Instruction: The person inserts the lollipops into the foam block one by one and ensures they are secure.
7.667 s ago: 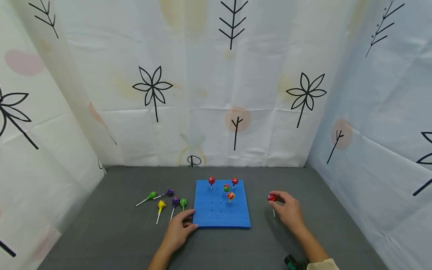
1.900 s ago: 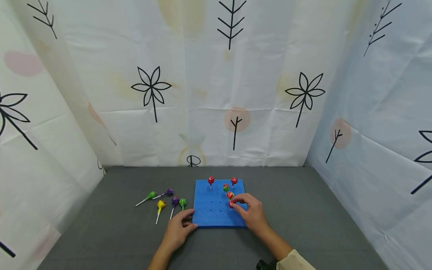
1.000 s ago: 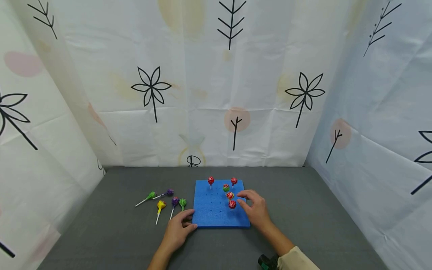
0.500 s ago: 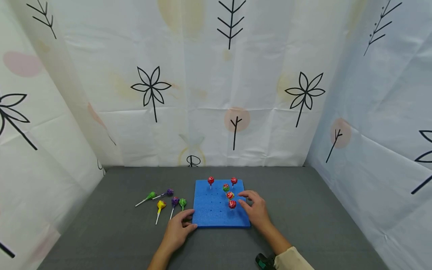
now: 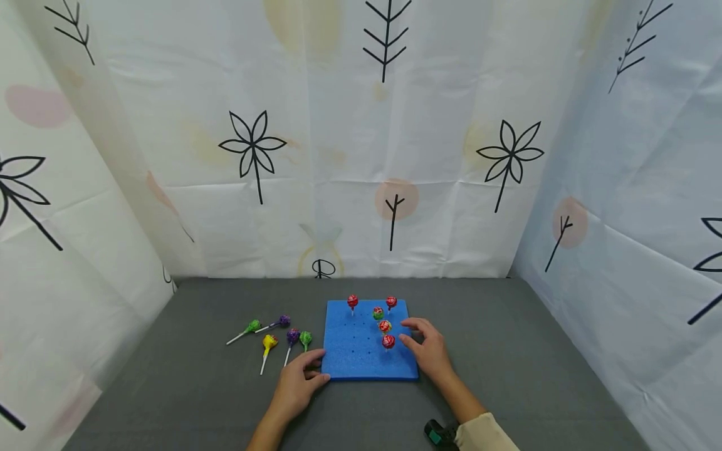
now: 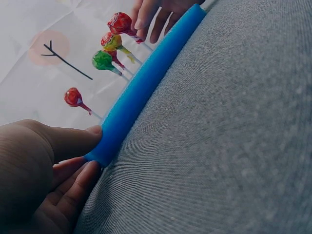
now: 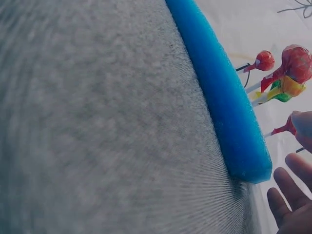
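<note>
Your right hand (image 5: pixel 429 348) hovers w/ fingers relaxed, gripping nothing, just beside the red lollipop (image 5: pixel 388 341) standing upright in the blue foam board (image 5: pixel 361 366); left hand (image 5: pixel 298 382) pinches the board's corner.

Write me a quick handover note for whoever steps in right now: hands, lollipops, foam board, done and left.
Left hand grips the near-left corner of the blue foam board, steadying it.
Right hand is open and empty, just right of the nearest red lollipop.
Done: five lollipops stand in the board, that red one included.
Left: five lie on the grey cloth left of the board: green, purple, yellow, purple, green.
</note>
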`<state>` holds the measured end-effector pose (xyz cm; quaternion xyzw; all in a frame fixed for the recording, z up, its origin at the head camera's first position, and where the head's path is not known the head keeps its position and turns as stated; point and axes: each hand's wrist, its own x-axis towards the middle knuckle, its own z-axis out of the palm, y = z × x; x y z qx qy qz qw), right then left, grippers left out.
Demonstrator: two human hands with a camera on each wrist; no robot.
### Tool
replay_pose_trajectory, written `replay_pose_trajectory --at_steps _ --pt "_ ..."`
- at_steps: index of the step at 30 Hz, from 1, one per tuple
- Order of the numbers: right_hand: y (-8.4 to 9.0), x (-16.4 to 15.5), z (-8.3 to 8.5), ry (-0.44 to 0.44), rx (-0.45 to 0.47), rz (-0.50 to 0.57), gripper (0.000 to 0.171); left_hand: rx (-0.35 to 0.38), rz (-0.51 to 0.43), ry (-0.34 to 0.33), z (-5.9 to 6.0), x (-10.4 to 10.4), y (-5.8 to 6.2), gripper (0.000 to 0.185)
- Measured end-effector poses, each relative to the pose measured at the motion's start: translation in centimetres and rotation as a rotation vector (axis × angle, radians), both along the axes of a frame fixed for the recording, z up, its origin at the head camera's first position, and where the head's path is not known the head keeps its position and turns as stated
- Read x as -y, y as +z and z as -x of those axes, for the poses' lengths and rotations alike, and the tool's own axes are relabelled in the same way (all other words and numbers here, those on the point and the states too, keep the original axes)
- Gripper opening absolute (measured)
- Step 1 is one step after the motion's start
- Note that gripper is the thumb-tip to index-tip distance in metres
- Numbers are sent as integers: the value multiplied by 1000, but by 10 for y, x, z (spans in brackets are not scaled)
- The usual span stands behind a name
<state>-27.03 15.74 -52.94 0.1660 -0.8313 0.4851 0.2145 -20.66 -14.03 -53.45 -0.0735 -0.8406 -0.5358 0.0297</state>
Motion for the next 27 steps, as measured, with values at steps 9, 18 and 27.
replay_pose_trajectory --at_steps 9,18,27 --pt "2 2 -2 -53 150 54 28 23 30 3 1 0 0 48" --pt "1 1 -1 -59 301 139 35 30 23 -1 0 0 0 49" --pt "4 -8 -2 -10 351 101 36 18 29 6 1 0 0 48"
